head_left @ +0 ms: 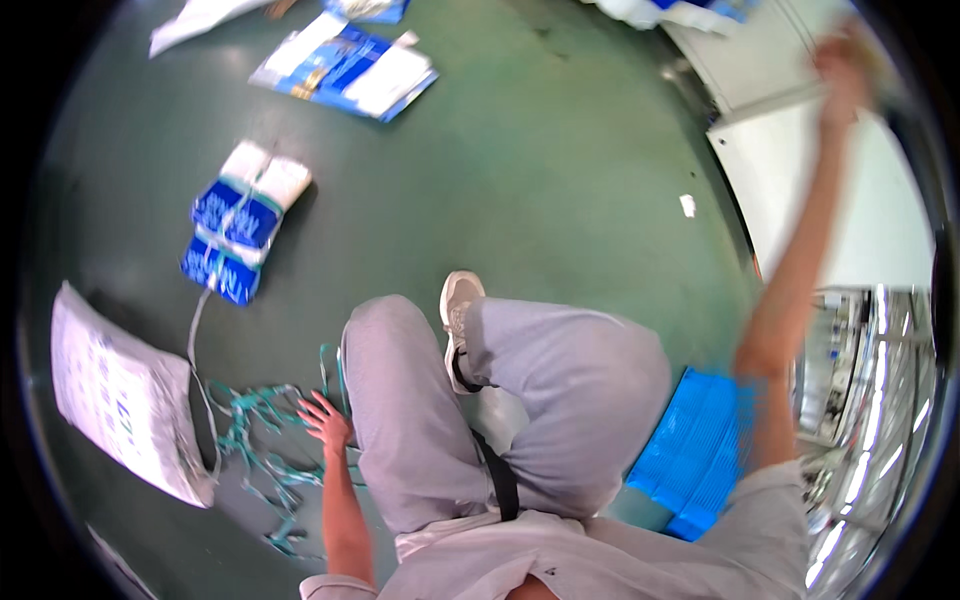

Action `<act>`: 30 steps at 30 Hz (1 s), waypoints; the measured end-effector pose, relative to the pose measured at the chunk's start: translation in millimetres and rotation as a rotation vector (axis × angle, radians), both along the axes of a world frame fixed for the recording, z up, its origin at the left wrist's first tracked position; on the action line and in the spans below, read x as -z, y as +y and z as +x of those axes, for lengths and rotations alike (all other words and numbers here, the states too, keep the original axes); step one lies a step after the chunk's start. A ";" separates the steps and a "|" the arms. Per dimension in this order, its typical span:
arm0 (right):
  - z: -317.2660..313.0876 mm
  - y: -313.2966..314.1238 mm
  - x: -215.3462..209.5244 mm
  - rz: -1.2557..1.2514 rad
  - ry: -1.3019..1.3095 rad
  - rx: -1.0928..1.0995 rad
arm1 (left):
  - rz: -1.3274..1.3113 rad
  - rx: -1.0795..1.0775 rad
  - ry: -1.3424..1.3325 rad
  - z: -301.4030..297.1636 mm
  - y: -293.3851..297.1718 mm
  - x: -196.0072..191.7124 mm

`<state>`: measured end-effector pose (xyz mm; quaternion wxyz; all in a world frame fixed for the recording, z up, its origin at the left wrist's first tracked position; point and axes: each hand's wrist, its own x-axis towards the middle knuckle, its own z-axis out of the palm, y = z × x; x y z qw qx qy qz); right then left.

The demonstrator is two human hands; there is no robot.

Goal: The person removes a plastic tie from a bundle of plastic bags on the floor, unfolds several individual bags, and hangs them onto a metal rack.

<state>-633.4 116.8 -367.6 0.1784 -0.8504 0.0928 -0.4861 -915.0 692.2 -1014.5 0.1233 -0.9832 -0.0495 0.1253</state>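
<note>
My left hand (325, 422) is low beside my left knee, fingers spread, at the edge of a tangle of green and white strapping cord (262, 425) on the floor. No object shows in its grasp. My right arm stretches far up to the right, and my right hand (845, 75) is over the white cabinet (790, 195). Motion smears that hand, so its fingers and anything in them cannot be made out. Left of the cord lies a white printed sack (125, 400). Farther off is a folded blue-and-white bundle (240, 220) tied with cord, one strand trailing toward the tangle.
Flat blue-and-white bags (345, 68) lie on the green floor (520, 170) at the far left. A ribbed blue plastic item (695, 450) is by my right knee. Metal equipment (850, 400) stands at the right edge. A small white scrap (688, 206) lies near the cabinet.
</note>
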 end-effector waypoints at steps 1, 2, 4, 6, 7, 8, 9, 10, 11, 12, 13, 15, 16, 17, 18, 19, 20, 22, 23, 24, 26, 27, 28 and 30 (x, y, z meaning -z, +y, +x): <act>20.9 3.1 153.5 0.019 0.307 0.003 | 0.161 0.033 -0.033 -24.3 59.5 -21.3; 3.6 9.0 242.8 -0.092 0.594 -0.017 | 0.052 -0.011 0.082 -25.2 40.4 -28.3; -97.6 -24.7 386.4 -0.306 1.231 0.029 | -0.225 -0.080 0.319 13.7 -55.8 -38.4; -214.0 -16.0 497.2 -0.291 1.689 -0.075 | -0.241 -0.038 0.213 25.6 -65.5 -43.1; -259.7 -14.0 520.4 -0.270 1.762 -0.085 | -0.248 -0.011 0.162 28.3 -67.6 -43.5; -289.2 -8.1 547.1 -0.244 1.705 -0.116 | -0.081 0.020 0.072 27.1 -57.9 -35.3; -274.5 37.0 529.8 -0.068 1.832 -0.294 | -0.038 -0.016 0.086 3.9 -22.0 -44.7; -250.4 76.3 494.0 0.100 1.959 -0.444 | -0.028 -0.076 0.177 -16.0 3.6 -62.3; -256.8 52.8 477.5 0.241 1.960 -0.377 | -0.112 -0.090 0.239 -5.4 -18.8 -64.5; -252.4 28.4 466.3 0.377 1.936 -0.336 | -0.160 -0.132 0.295 3.3 -33.2 -67.0; -242.1 -3.7 456.6 0.499 1.888 -0.295 | -0.214 -0.172 0.335 20.8 -51.0 -66.4; -233.6 -33.8 424.7 0.571 1.800 -0.330 | -0.261 -0.170 0.428 42.0 -66.9 -66.6; -219.3 8.0 394.4 0.721 1.876 -0.305 | -0.210 -0.189 0.477 22.5 -27.4 -79.7; -213.4 31.2 363.9 0.853 1.935 -0.244 | -0.187 -0.194 0.516 13.2 -2.4 -90.3; -221.1 23.0 342.5 0.735 1.760 -0.328 | -0.247 -0.282 0.603 29.4 -1.6 -96.4; -220.8 16.1 316.3 0.900 1.802 -0.223 | -0.294 -0.379 0.692 43.7 -2.7 -107.3; -215.9 5.1 283.0 1.058 1.829 -0.092 | -0.300 -0.328 0.804 64.7 -20.1 -123.9; -205.0 4.3 209.7 1.344 1.661 0.065 | -0.305 -0.248 0.833 101.8 -50.1 -165.1; -205.7 -1.1 178.9 1.422 1.651 0.060 | -0.294 -0.223 0.759 111.1 -51.2 -191.5; -208.9 -1.5 150.8 1.585 1.574 0.073 | -0.370 -0.186 0.698 120.5 -50.2 -218.9; -213.3 -7.3 90.0 1.864 1.412 0.094 | -0.615 -0.143 0.569 138.7 -60.7 -280.7; -218.3 -10.7 62.0 1.989 1.344 0.105 | -0.778 -0.144 0.511 143.4 -67.5 -312.7; -224.0 -13.4 27.6 2.111 1.263 0.118 | -0.870 -0.178 0.536 146.0 -75.2 -346.4; -223.0 -13.0 -35.4 2.049 1.333 0.073 | -1.046 -0.260 0.592 137.1 -78.2 -410.1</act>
